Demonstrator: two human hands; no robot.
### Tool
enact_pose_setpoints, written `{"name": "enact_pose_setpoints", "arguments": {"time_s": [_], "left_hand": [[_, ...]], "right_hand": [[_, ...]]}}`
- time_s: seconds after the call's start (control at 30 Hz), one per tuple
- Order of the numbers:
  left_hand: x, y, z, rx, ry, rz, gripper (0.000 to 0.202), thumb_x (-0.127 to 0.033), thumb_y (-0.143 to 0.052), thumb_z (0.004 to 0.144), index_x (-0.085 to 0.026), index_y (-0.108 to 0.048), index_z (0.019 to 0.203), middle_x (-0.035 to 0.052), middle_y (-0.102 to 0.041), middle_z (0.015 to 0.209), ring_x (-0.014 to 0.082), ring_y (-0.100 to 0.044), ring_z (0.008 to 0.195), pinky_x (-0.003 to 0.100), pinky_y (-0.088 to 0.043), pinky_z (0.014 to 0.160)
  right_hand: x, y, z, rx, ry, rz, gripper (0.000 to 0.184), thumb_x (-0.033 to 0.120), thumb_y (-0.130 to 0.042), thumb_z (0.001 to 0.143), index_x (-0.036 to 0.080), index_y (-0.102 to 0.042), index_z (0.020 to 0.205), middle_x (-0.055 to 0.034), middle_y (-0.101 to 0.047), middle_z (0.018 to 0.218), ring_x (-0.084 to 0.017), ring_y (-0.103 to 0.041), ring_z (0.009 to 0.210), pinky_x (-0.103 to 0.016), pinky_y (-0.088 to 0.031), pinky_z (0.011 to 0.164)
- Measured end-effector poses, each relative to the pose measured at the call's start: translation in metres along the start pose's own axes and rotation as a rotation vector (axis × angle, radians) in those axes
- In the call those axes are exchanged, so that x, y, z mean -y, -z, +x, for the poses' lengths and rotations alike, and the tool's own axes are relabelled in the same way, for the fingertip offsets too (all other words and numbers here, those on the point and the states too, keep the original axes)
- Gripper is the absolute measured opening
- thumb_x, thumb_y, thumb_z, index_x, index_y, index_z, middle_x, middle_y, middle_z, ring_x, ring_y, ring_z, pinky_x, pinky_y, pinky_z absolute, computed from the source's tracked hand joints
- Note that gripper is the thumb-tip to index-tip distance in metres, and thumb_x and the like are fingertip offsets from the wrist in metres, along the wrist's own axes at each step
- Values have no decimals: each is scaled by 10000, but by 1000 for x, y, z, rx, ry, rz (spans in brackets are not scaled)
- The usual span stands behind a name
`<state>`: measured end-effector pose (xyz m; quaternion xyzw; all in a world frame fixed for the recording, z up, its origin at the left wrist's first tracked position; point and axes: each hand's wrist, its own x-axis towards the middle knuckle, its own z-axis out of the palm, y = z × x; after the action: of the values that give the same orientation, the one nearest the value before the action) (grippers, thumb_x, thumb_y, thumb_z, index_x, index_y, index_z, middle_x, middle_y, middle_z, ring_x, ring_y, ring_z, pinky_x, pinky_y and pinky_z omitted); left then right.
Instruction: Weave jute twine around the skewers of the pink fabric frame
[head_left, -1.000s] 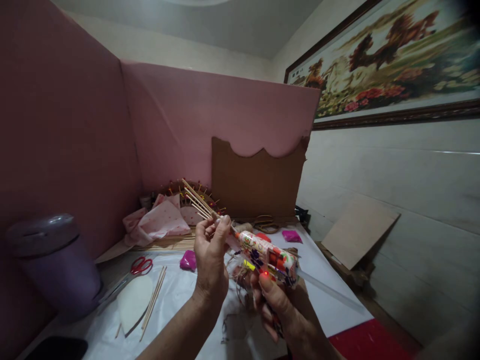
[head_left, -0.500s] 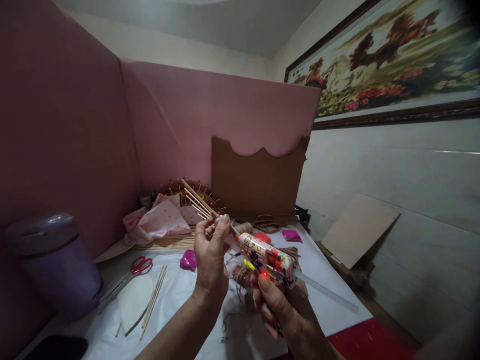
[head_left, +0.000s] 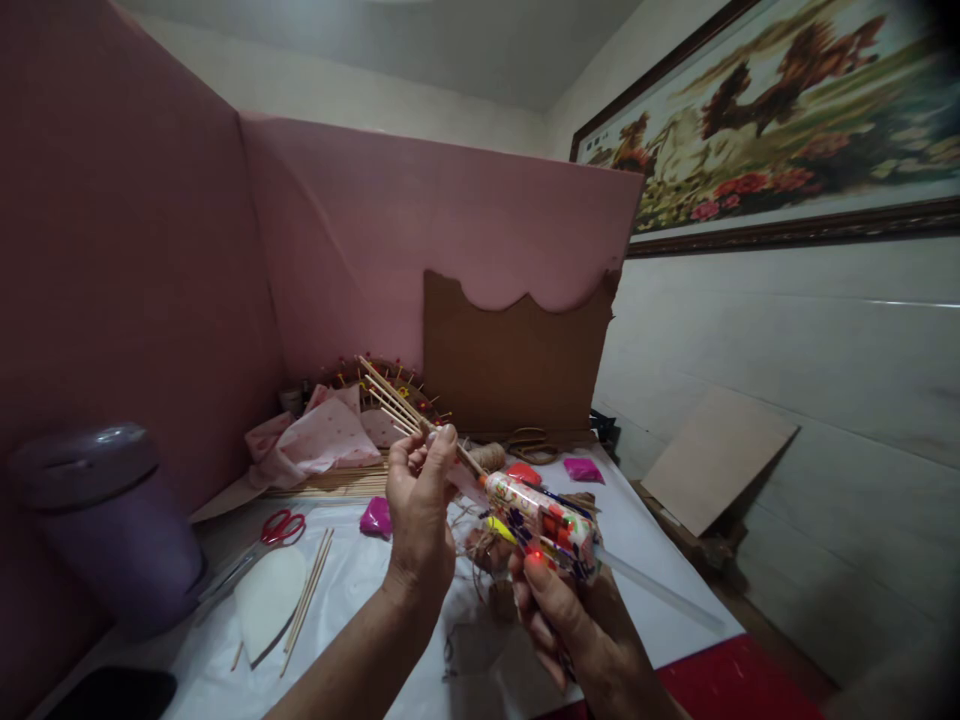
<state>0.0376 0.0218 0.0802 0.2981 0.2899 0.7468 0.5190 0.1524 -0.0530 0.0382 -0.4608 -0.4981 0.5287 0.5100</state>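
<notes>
A bundle of thin wooden sticks (head_left: 391, 398) is pinched in my left hand (head_left: 424, 500), its ends fanning out up and to the left. My right hand (head_left: 574, 625) is wrapped round the handle of a hot glue gun (head_left: 544, 520) with a patterned body and a lit red light near the thumb. A translucent glue stick (head_left: 664, 588) juts from the gun's rear. The nozzle points up-left toward the lower part of the bundle, close to my left fingers; whether it touches the sticks I cannot tell.
Left on the white-covered table (head_left: 352, 610) are red-handled scissors (head_left: 283, 527), a pale leaf-shaped piece (head_left: 270, 605), loose sticks (head_left: 307, 600) and a purple canister (head_left: 105, 530). Behind are pink cloth (head_left: 322, 430), twine (head_left: 491, 457) and a cardboard piece (head_left: 517, 370). Magenta packets (head_left: 583, 470) lie about.
The glue gun in my right hand has shifted slightly right and down, away from my left hand. My left hand keeps hold of the sticks, almost unmoved.
</notes>
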Motion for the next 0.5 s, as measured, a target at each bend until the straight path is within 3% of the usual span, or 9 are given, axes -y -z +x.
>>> {"name": "enact_pose_setpoints", "arguments": {"time_s": [0.5], "left_hand": [[5, -1, -3, 22, 5, -2, 396, -417, -719, 683, -209, -467, 907, -38, -491, 785, 89, -499, 642, 220, -451, 564]], "right_hand": [[8, -6, 2, 12, 32, 49, 546, 663, -587, 721, 149, -467, 581, 22, -436, 562, -19, -320, 397, -161, -264, 347]]}}
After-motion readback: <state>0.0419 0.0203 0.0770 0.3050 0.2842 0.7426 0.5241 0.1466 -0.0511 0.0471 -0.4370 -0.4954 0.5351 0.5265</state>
